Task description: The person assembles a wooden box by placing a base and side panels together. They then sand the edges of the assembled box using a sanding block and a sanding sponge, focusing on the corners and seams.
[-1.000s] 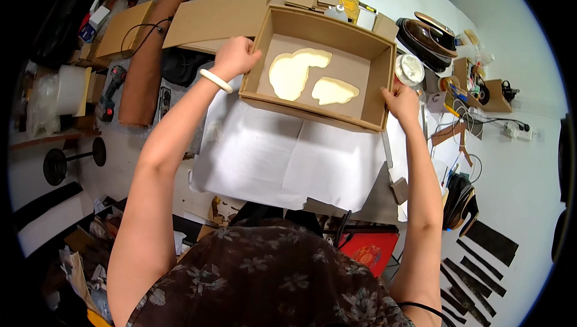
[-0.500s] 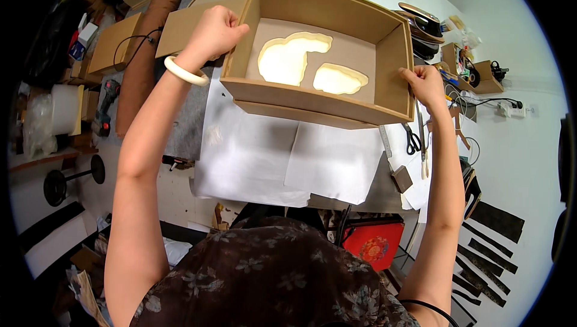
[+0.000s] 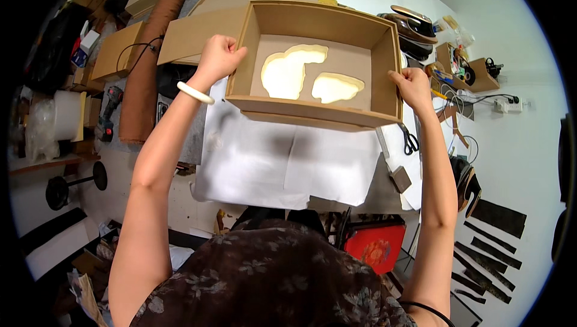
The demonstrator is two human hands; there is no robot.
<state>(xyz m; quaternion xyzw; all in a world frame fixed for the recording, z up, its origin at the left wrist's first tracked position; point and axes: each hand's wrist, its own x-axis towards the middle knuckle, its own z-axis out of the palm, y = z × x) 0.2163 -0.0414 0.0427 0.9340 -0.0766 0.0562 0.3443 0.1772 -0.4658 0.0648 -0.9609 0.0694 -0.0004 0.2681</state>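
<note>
A brown open-topped box [image 3: 324, 22] is held up over the worktable, tilted so that its inside faces me. Two irregular cutouts mark its floor: a larger curved opening [image 3: 282, 75] on the left and a smaller opening [image 3: 338, 88] on the right. Both look bright cream. With fingers curled, my left hand [image 3: 219, 58] grips the box's left wall; a cream bangle [image 3: 195, 93] rings that wrist. At the other end my right hand [image 3: 413, 88] pinches the right wall between thumb and fingers.
White paper sheets [image 3: 258, 171] cover the table below. Black scissors [image 3: 409, 141] and a grey block [image 3: 399, 179] lie at right, with an iron [image 3: 415, 27] farther back. A brown cardboard panel [image 3: 201, 36] and a brown fabric roll [image 3: 144, 87] lie left. A red case [image 3: 375, 246] stands below the table's front edge.
The box has come slightly nearer and to the left, with both hands still on it. More cardboard pieces show behind its far edge.
</note>
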